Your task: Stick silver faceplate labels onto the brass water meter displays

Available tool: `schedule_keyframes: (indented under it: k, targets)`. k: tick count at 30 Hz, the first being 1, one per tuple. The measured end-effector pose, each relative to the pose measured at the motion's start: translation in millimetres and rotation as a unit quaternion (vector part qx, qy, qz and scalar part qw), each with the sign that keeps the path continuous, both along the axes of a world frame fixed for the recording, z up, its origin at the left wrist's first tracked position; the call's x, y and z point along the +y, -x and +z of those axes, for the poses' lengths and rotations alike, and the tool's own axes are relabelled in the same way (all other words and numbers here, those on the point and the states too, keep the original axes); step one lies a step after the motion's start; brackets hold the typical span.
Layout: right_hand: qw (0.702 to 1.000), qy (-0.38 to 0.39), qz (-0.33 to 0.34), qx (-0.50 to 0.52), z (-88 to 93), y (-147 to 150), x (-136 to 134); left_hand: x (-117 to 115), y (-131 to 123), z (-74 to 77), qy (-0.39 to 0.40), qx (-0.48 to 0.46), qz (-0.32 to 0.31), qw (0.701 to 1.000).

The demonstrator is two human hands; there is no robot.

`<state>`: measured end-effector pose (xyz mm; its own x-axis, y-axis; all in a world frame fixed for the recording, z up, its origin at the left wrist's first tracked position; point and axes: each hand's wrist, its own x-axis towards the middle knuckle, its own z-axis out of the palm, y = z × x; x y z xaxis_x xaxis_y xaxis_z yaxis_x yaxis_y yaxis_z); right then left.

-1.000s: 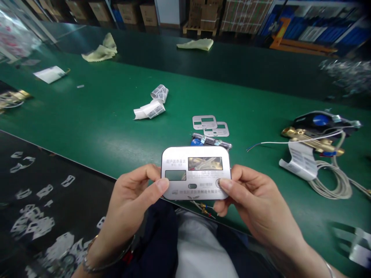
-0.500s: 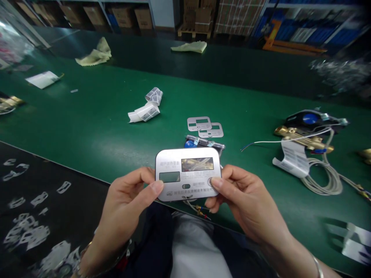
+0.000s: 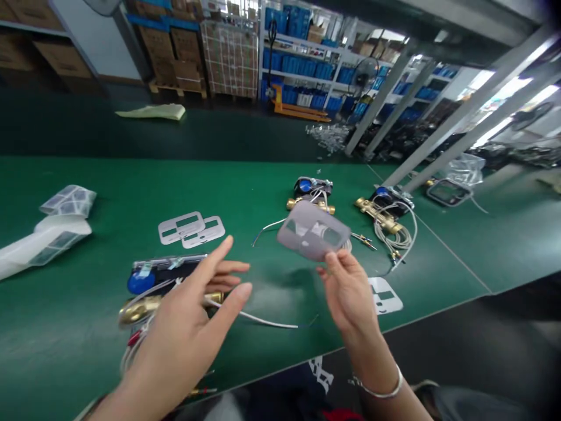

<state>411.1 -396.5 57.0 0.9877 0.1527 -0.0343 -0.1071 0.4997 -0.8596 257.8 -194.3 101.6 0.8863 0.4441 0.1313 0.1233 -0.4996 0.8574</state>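
My right hand (image 3: 348, 286) pinches a thin grey faceplate label (image 3: 302, 242) at its lower edge, between thumb and fingers. The label has rounded corners and window openings, is tilted, and is held up above the green table. My left hand (image 3: 197, 310) holds nothing; its fingers are spread. It hovers over a brass meter body (image 3: 142, 310) with a blue round part (image 3: 141, 282) and cables, hiding much of it. Two silver faceplate labels (image 3: 190, 229) overlap on the table beyond my left fingers. A white cut-out sheet (image 3: 385, 295) lies right of my right wrist.
Two more brass meters with coiled cables (image 3: 313, 196) (image 3: 385, 216) stand on the green table (image 3: 245, 181). A curled label strip (image 3: 52, 234) lies at left. Metal posts (image 3: 464, 111) rise at right near a grey display unit (image 3: 449, 192). Offcuts (image 3: 321, 374) lie on the floor.
The view has swung right. Both hands held a silver faceplate label in front of me; my left hand has let go and opened, while my right holds a label out to the right.
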Motion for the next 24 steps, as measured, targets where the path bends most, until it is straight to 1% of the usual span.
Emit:
schedule_keyframes:
  k: [1, 2, 3, 4, 6, 8, 9, 11, 12, 15, 17, 19, 20, 23, 24]
  targets:
    - [0.998, -0.022, -0.062, 0.001, -1.3, -12, -14, -13, -25, -1.5, 0.055, 0.015, -0.034, 0.998]
    - [0.994, -0.04, -0.103, 0.0, -2.3, -22, -27, -25, -51, -5.5, 0.105, 0.026, -0.07, 0.992]
    - [0.991, -0.051, -0.122, -0.004, -3.3, -31, -37, -35, -77, -11.9, 0.141, 0.051, -0.088, 0.985]
    - [0.991, -0.052, -0.122, -0.007, -4.5, -38, -43, -43, -103, -20.0, 0.155, 0.073, -0.078, 0.982]
    - [0.996, -0.032, -0.087, -0.013, -8.1, -45, -48, -52, -148, -38.6, 0.139, 0.102, -0.04, 0.984]
    - [0.998, 0.018, -0.043, -0.036, -13.5, -48, -45, -53, -182, -54.8, 0.12, 0.121, -0.019, 0.985]
    - [0.996, 0.055, -0.03, -0.058, -16.6, -49, -41, -51, -195, -60.9, 0.108, 0.13, -0.017, 0.985]
    - [0.981, 0.15, -0.019, -0.121, -22.5, -52, -34, -46, -210, -68.9, 0.084, 0.147, -0.021, 0.985]
    - [0.966, 0.202, -0.018, -0.158, -24.9, -55, -31, -43, -213, -71.4, 0.074, 0.154, -0.026, 0.985]
    - [0.905, 0.342, -0.024, -0.25, -29.3, -64, -23, -40, -217, -75.1, 0.075, 0.159, -0.044, 0.983]
    - [0.868, 0.408, -0.035, -0.281, -30.6, -70, -17, -42, -218, -74.7, 0.092, 0.154, -0.062, 0.982]
    - [0.843, 0.451, -0.051, -0.289, -31.6, -74, -12, -47, -218, -71.3, 0.107, 0.147, -0.082, 0.98]
    - [0.835, 0.464, -0.054, -0.292, -31.9, -76, -10, -49, -218, -68.7, 0.111, 0.144, -0.092, 0.979]
    - [0.823, 0.47, -0.05, -0.314, -32.3, -80, -6, -50, -218, -63.2, 0.11, 0.138, -0.108, 0.978]
    - [0.819, 0.469, -0.05, -0.327, -32.0, -81, -6, -48, -219, -63.5, 0.104, 0.134, -0.102, 0.98]
